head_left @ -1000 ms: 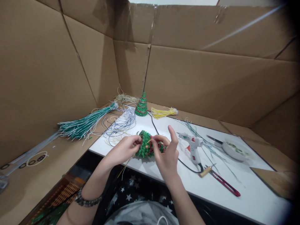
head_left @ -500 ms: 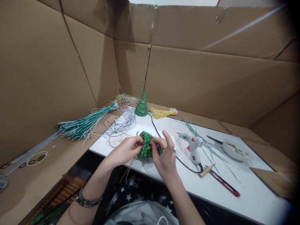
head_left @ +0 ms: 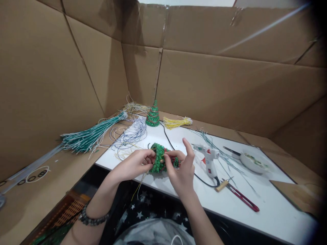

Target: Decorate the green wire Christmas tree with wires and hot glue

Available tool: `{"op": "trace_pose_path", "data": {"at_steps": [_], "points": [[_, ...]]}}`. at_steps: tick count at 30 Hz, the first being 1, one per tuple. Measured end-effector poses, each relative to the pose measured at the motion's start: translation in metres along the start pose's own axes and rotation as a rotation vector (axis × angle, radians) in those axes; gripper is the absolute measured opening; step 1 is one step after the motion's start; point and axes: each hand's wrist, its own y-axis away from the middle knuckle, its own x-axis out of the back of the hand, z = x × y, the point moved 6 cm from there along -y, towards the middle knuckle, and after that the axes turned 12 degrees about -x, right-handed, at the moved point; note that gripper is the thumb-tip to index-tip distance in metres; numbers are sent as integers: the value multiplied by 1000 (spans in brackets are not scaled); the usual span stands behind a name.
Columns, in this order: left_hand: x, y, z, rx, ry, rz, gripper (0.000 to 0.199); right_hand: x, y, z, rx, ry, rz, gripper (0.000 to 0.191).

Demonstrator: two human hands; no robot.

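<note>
A green beaded Christmas tree [head_left: 158, 162] with red bead bands lies on its side near the table's front edge, its wide end toward the left. At that wide end my left hand [head_left: 143, 162] is closed, thumb and fingers gripping the rim. Thin yellow and white strands [head_left: 139, 189] hang down below it. My right hand [head_left: 180, 166] pinches thumb and forefinger together against the beads, where a bit of yellow strand shows, and another finger points up. Behind stands a second, finished-looking beaded tree [head_left: 152, 115], upright.
Wire bundles lie around: green [head_left: 89, 134], blue-white [head_left: 133, 134], yellow [head_left: 177, 122]. To the right are a white glue gun [head_left: 211, 160] with its black cord, a wooden-handled awl [head_left: 221, 185], red-handled snips [head_left: 244, 198], a knife [head_left: 231, 150] and a white bowl [head_left: 254, 163]. Cardboard walls [head_left: 217, 88] enclose the table.
The view has shifted slightly. My right hand has moved a little to the right from my left, its raised finger higher; both hands stay at the beaded tree.
</note>
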Motion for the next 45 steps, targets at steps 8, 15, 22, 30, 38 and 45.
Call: {"op": "trace_pose_path", "data": {"at_steps": [8, 15, 22, 30, 38, 45], "points": [[8, -1, -1, -3, -295, 70, 13, -1, 4, 2, 105, 81, -28, 67], [8, -4, -6, 17, -186, 60, 24, -1, 3, 2, 144, 166, -17, 70], [7, -5, -10, 26, -154, 47, 29, 0, 1, 1, 83, 143, -53, 71], [2, -7, -18, 48, -157, 80, 30, -2, 2, 2, 140, 179, -65, 75], [3, -8, -18, 57, -155, 104, 28, -2, 4, -3, 80, 140, -46, 72], [-1, -10, -19, 63, -136, 93, 26, -1, -4, -4, -133, 114, -67, 68]]}}
